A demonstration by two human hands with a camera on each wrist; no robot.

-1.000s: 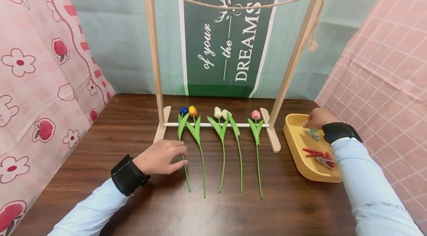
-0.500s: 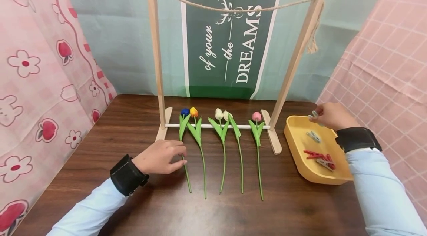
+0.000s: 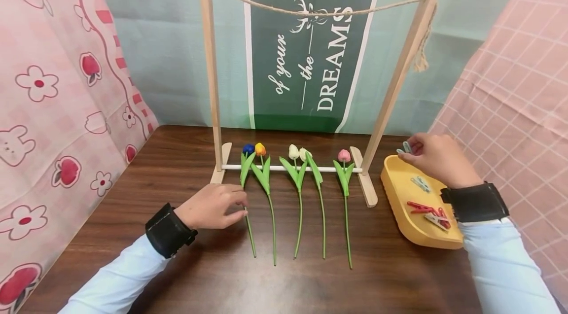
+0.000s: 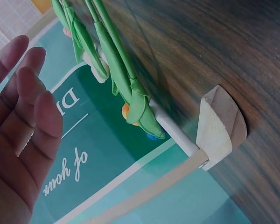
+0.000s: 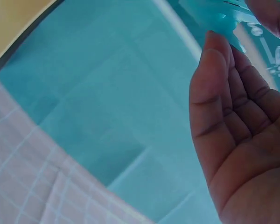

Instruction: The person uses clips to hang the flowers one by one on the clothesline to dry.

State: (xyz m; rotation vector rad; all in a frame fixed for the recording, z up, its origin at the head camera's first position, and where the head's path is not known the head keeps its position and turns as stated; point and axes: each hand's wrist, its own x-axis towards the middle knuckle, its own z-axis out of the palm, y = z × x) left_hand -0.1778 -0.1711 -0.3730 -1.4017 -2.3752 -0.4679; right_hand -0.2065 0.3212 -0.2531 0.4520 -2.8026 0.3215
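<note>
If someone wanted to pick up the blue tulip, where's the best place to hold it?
Probably its bare green stem, below the leaves, pinched from above: it's slim, runs toward the near side, and lies apart from the next stem. The blue bloom sits close to the orange bloom, leaving less room there.

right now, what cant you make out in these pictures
Head: blue tulip's stem, partly hidden by the left hand.
Head: yellow tray's right side, behind the right hand and wristband.
Left wrist: blue blossom, mostly behind green leaves.
Right wrist: held clothespin, blurred, cut off by the top edge.
</note>
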